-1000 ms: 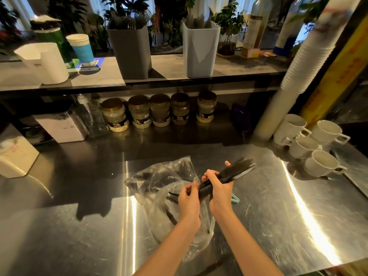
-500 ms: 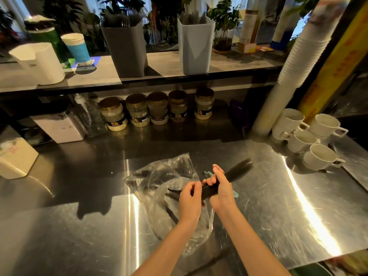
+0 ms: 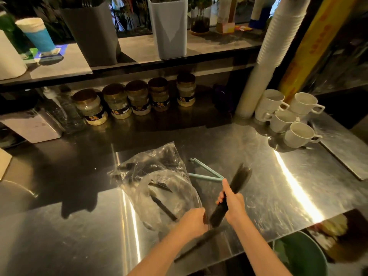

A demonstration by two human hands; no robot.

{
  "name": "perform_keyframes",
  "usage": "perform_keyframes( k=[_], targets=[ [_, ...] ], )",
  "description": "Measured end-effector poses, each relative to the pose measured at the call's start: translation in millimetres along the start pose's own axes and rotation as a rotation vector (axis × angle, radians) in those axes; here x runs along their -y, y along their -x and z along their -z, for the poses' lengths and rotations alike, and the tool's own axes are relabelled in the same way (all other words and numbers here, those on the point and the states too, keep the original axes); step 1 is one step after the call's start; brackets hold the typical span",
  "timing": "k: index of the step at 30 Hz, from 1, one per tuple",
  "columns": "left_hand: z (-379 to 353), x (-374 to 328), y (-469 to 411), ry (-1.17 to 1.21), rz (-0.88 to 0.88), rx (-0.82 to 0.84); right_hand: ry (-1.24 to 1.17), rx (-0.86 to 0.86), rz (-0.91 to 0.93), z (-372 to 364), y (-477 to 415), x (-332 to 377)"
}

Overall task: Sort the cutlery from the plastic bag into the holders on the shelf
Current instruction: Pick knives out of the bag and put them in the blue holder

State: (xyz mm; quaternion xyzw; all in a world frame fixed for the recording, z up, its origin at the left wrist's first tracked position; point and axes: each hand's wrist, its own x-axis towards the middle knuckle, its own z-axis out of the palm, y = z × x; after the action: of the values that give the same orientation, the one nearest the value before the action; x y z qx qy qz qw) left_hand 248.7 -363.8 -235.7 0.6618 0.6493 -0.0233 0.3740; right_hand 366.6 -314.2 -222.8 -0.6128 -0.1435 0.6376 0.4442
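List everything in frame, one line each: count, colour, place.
counter: 1, steel, foreground
shelf: 1, grey, above counter rear
plastic bag: 1, clear, counter centre, black cutlery inside
cutlery bundle: 1, black, held above counter
bag clip: 1, teal, open, counter right of bag
dark grey holder: 1, on shelf, left
light grey holder: 1, on shelf, centre
jars: 5, dark lids, row under shelf
mugs: at least 4, white, counter far right
cup stack: 1, white, leaning at right
left hand: at bag mouth, grip hidden
right hand: grips cutlery bundle
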Motion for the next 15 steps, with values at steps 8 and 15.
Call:
perform_keyframes(
  k=[8, 15],
  targets=[
    [-35, -5, -3, -0.31, 0.074, 0.038, 0.189, -0.008, -0.055, 32, 2, -23],
    [-39, -2, -10, -0.407, 0.096, -0.037, 0.346, -0.002, -0.127, 42, 0, -37]
  ],
)
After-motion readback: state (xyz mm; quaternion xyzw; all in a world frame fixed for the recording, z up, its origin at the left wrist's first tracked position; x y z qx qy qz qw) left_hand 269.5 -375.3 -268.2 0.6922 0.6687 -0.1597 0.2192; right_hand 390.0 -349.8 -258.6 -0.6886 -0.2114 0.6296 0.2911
